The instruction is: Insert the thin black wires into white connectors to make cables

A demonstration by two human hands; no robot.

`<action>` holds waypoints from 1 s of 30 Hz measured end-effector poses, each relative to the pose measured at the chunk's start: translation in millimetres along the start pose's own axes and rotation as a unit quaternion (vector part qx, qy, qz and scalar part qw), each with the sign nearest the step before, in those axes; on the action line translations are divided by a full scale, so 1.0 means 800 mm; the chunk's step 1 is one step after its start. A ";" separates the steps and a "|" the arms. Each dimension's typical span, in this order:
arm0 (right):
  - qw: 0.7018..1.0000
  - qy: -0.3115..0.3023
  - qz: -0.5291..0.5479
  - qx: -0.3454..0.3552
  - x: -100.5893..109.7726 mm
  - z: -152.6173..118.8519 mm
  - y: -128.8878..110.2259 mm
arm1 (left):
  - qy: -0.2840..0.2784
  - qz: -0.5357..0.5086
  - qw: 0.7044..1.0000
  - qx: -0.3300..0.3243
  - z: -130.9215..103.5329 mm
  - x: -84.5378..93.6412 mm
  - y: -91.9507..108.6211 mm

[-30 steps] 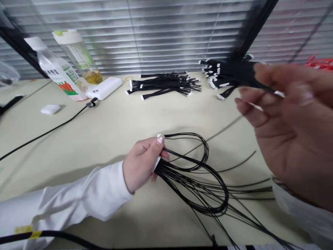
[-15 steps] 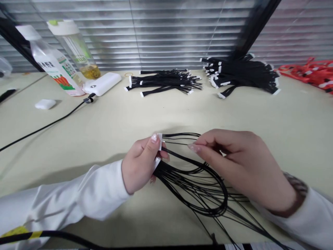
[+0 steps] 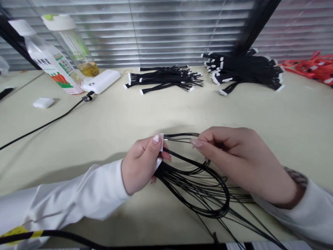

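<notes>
My left hand (image 3: 144, 163) is closed round two white connectors of a black wire harness, thumb on the upper connector (image 3: 162, 141). The lower connector (image 3: 158, 163) pokes out beneath the fingers. From both, thin black wires (image 3: 192, 185) run to the right and bend into a loop that hangs over the table. My right hand (image 3: 231, 156) pinches a thin black wire (image 3: 179, 140) between thumb and forefinger, a short way right of the upper connector. A small bright tip shows by that connector; whether it sits in a slot I cannot tell.
At the back lie a small pile of black cables (image 3: 163, 79), a larger black pile (image 3: 244, 71) and red cables (image 3: 312, 67). A bottle (image 3: 52, 62), a tumbler (image 3: 78, 45), a white power bank (image 3: 104, 81) and a white case (image 3: 43, 102) stand left. A black cable (image 3: 65, 236) crosses the near left.
My right hand has shifted slightly right and up, still pinching a wire. The left hand keeps its hold on the connectors. The view has tilted a little.
</notes>
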State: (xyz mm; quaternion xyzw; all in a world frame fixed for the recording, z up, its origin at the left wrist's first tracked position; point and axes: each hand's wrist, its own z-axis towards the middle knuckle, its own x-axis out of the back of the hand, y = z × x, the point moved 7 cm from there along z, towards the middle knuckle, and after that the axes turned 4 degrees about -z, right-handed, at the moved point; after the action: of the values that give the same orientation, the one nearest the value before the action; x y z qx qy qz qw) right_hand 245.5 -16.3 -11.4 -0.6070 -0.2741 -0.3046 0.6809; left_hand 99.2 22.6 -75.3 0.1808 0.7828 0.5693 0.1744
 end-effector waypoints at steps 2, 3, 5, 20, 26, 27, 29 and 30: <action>1.000 -0.001 0.012 -0.002 0.000 0.000 0.000 | -0.006 -0.001 1.000 -0.005 0.001 0.000 -0.001; 1.000 -0.001 0.016 -0.003 0.000 0.001 0.000 | -0.008 -0.002 1.000 -0.007 0.001 0.000 -0.001; 1.000 -0.002 0.019 -0.004 0.000 0.001 0.000 | -0.008 -0.002 1.000 -0.008 0.001 0.000 -0.001; 1.000 -0.018 0.010 0.002 -0.003 0.000 -0.001 | -0.009 -0.008 1.000 -0.013 0.000 0.001 -0.002; 0.997 -0.053 0.014 0.061 -0.023 0.000 -0.009 | -0.049 0.055 0.997 -0.026 -0.003 -0.007 -0.001; 0.996 -0.052 0.011 0.067 -0.025 -0.001 -0.010 | -0.048 0.061 0.997 -0.024 -0.003 -0.006 -0.002; 0.997 -0.043 -0.001 0.068 -0.025 -0.001 -0.010 | -0.045 0.075 0.996 -0.021 -0.003 -0.006 -0.003; 0.997 -0.039 -0.007 0.065 -0.024 -0.002 -0.010 | -0.045 0.084 0.995 -0.021 -0.003 -0.006 -0.003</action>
State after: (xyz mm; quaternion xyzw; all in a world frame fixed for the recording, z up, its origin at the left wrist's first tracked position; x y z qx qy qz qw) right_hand 226.8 -16.5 -20.6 -0.5713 -0.3231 -0.2671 0.7056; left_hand 101.9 17.5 -76.1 0.2674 0.7439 0.5897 0.1653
